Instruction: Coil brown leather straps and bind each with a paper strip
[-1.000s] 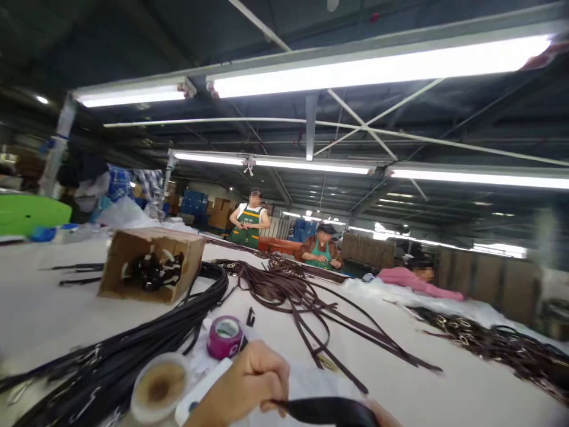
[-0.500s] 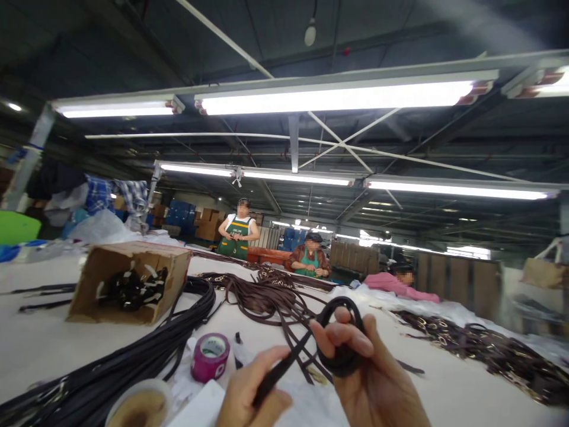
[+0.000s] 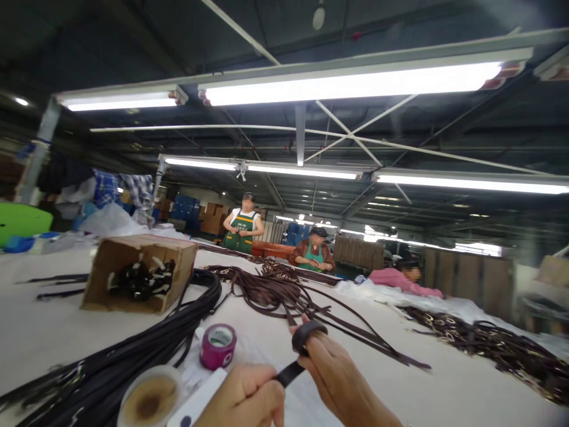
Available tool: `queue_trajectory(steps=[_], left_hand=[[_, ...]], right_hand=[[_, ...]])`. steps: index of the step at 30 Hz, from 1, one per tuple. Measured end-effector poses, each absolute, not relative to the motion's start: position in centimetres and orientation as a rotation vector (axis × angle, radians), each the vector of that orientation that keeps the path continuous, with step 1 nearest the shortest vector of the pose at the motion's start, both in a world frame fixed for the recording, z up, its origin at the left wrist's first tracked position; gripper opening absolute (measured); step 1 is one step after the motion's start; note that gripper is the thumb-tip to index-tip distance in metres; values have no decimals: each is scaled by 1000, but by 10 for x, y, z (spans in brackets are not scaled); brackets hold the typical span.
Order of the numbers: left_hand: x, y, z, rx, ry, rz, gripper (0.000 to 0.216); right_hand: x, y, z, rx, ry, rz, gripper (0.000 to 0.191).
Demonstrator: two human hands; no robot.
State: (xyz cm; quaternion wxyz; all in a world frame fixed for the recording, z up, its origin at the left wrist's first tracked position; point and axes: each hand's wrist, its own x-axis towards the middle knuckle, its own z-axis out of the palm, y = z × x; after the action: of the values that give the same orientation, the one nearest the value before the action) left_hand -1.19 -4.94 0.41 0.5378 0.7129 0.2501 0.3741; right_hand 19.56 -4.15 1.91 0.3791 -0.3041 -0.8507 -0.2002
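A dark leather strap (image 3: 290, 373) runs between my two hands. My left hand (image 3: 249, 397) is closed on one end of it, thumb against bent fingers. The rest of the strap is wound in a coil around the fingers of my right hand (image 3: 335, 376), seen from its back, with some fingertips hidden. Just beyond my hands lies a pile of dark brown straps (image 3: 267, 293) on the white table (image 3: 427, 338). To the left of my left hand stand a roll of purple tape (image 3: 217, 347) and a tub (image 3: 155, 369) with brown contents.
A cardboard box (image 3: 184, 267) lies on its side with black pieces inside. Bundled black straps (image 3: 146, 341) stretch along the left. More straps with metal rings (image 3: 493, 344) are heaped at right. Across the table are people, one in a green apron (image 3: 240, 231).
My right hand has turned so its back faces me, and the coil has shifted left and lower with it. My left hand keeps its grip. The view has shifted slightly.
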Motion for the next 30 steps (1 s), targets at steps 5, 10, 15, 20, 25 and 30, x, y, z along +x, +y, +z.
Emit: queue_trajectory(steps=[5,10,15,20,25,30], left_hand=[[-25,-29,11,1457,478,881,53],[-27,-15,13,1726,559,833,30],[-24,-15,29,2306,531,1038,26],[-18,-25,39,2050,537,1228,27],[-10,-25,38,1671,344,1180,29],[-2,-29,38,1810,419,1399,38]], right_hand=[[206,-63,-6,-899,-2307,-370,16],[210,-83,6,-1070,-2314,599,35],[207,-80,14,-630,-1669,1590,51],[200,-84,29,-216,-1244,1878,48],[177,-90,65,-39,-950,1767,24],[146,-85,87,44,-930,1598,25]])
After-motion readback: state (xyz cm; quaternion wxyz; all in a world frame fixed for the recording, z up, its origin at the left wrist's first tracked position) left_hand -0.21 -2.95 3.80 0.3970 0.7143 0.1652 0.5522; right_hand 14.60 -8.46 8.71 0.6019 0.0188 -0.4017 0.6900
